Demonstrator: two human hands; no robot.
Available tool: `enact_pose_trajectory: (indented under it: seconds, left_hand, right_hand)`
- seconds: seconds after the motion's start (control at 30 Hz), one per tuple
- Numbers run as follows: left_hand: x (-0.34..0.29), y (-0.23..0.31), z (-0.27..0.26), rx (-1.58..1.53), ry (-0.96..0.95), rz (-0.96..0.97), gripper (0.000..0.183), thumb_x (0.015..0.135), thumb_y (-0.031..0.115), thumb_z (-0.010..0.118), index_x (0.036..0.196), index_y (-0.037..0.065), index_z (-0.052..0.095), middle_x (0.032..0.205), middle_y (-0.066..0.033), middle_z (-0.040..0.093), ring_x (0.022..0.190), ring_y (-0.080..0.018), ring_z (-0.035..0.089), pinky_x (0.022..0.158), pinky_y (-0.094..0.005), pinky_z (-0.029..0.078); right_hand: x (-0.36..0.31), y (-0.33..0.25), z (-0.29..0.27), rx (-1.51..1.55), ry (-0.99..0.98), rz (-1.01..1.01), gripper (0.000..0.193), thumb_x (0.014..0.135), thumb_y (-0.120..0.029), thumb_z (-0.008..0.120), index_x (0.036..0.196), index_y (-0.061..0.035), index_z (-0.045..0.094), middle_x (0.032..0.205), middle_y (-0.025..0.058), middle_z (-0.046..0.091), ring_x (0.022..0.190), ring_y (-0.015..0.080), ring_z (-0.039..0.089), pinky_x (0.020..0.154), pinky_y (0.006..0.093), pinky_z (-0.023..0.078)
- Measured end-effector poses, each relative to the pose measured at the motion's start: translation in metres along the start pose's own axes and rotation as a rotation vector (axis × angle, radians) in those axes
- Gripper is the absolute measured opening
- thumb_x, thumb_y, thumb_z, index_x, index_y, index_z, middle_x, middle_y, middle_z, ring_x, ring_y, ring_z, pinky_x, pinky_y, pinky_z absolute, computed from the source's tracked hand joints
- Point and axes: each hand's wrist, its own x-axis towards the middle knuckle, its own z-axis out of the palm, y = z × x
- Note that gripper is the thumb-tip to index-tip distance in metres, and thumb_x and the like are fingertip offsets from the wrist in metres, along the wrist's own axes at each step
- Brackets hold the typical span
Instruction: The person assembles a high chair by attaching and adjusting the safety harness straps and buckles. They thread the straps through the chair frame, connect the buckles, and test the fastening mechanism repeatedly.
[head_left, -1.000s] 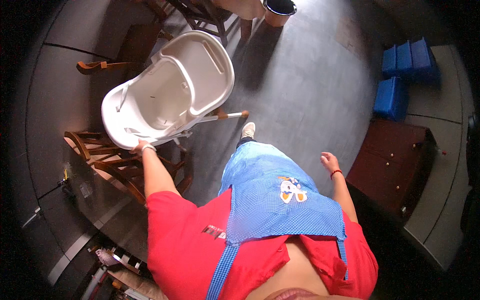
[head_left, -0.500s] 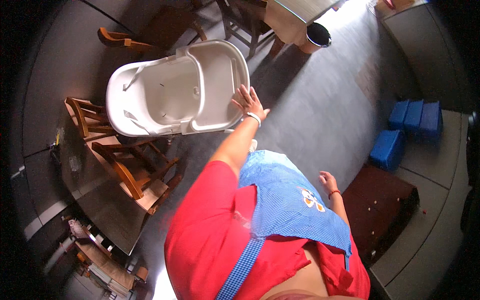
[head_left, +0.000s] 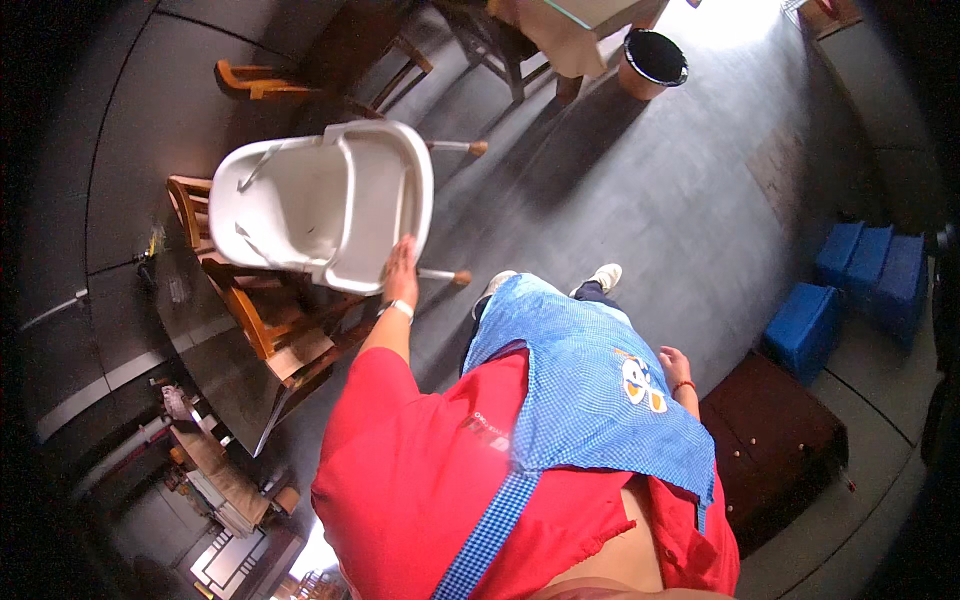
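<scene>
A white high chair with straps in its seat is at the upper left, close against the wooden chairs. Its tray faces right, and two of its legs with brown feet show beyond it. My left hand, with a white band at the wrist, lies against the tray's near right edge, fingers stretched out. My right hand hangs by the side of my blue checked apron, a red bracelet on its wrist. Its fingers are loosely bent and apart, and I see nothing in them.
Wooden chairs stand around a dark table at the left. A bin with a black liner stands beside a covered table at the top. Blue stools and a dark brown low table are at the right.
The high chair has moved left toward the wooden chairs, and its right-hand legs now show. My left hand has moved left and down with the tray. My right hand still hangs at my side.
</scene>
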Motion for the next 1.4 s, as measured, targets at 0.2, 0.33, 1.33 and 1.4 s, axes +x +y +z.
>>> enact_pose_trajectory:
  seconds: [0.2,0.33,1.33,1.4]
  left_hand:
    - [0.034,0.081,-0.012,-0.275,-0.097,-0.925,0.050,0.093,0.015,0.033,0.139,0.003,0.017,0.144,-0.0191,0.023,0.131,-0.0323,0.028,0.105,-0.0388,0.032]
    - [0.117,0.206,-0.016,-0.146,-0.133,-0.790,0.056,0.082,0.021,0.056,0.130,0.000,0.039,0.124,-0.0231,0.049,0.117,-0.0280,0.047,0.098,-0.0376,0.038]
    - [0.843,1.187,0.006,-0.904,-0.724,0.287,0.035,0.084,0.015,0.056,0.117,0.001,0.053,0.103,-0.0139,0.062,0.087,-0.0171,0.063,0.070,-0.0289,0.052]
    - [0.839,1.308,-0.022,-0.704,-0.582,0.603,0.036,0.085,0.025,0.054,0.114,0.004,0.057,0.107,-0.0133,0.062,0.095,-0.0202,0.061,0.081,-0.0340,0.048]
  right_hand:
    - [0.067,0.095,-0.133,0.239,0.091,0.033,0.026,0.085,-0.009,0.056,0.109,0.0012,0.057,0.083,0.0089,0.064,0.064,0.0141,0.059,0.057,0.0261,0.049]
    - [0.094,0.099,-0.194,0.278,0.100,0.105,0.025,0.083,-0.013,0.056,0.104,0.0010,0.060,0.074,0.0071,0.063,0.057,0.0131,0.057,0.051,0.0264,0.047]
    - [0.441,0.024,-0.699,0.292,0.095,0.384,0.020,0.075,-0.022,0.055,0.080,-0.0056,0.066,0.080,0.0146,0.065,0.069,0.0206,0.061,0.065,0.0364,0.047]
    - [0.508,0.070,-0.751,0.149,0.212,0.281,0.019,0.077,-0.018,0.054,0.085,-0.0066,0.066,0.087,0.0171,0.064,0.072,0.0253,0.061,0.065,0.0376,0.047]
